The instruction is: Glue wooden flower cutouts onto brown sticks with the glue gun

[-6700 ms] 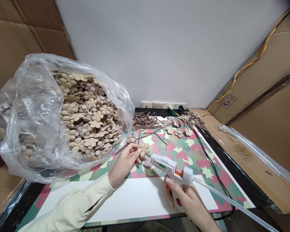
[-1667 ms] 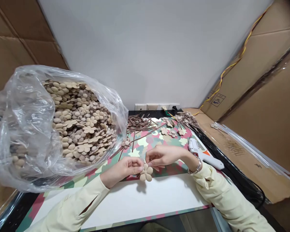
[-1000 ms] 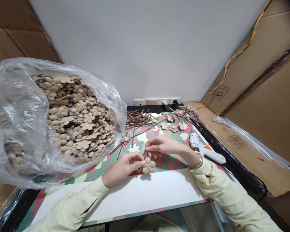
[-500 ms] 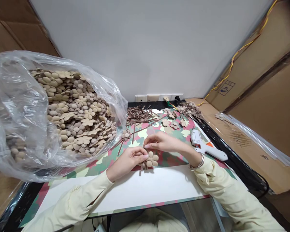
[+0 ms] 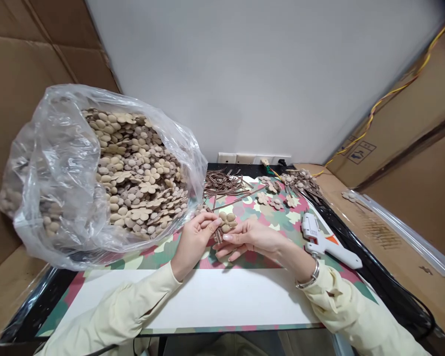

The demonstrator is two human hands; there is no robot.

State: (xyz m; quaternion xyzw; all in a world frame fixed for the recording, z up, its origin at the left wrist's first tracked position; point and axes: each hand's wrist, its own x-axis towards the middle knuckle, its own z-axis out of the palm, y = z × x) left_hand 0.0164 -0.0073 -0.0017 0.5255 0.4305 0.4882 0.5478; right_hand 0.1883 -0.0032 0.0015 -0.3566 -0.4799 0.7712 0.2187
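Note:
My left hand (image 5: 196, 242) pinches a bundle of short brown strips (image 5: 218, 235) between thumb and fingers, over the camouflage-patterned mat. A tan five-petal flower (image 5: 228, 222) stands at the top of the strips, between my two hands. From the right, my right hand (image 5: 252, 239) has its thumb and index finger closed at the flower's lower edge and the strips; its other fingers reach out below. How the flower and strips are joined is hidden by the fingers.
At the left, a clear plastic bag (image 5: 70, 198) bulges with flowers. Loose brown strips (image 5: 226, 183) lie behind my hands, with loose flowers (image 5: 276, 203) and a stemmed flower pile (image 5: 302, 182) to the right. A white glue gun (image 5: 330, 242) lies right, beside cardboard (image 5: 385, 222).
The flower and strips are lifted and turned. My right hand has moved from above the flower to its right side, palm turned up more. The view has shifted slightly.

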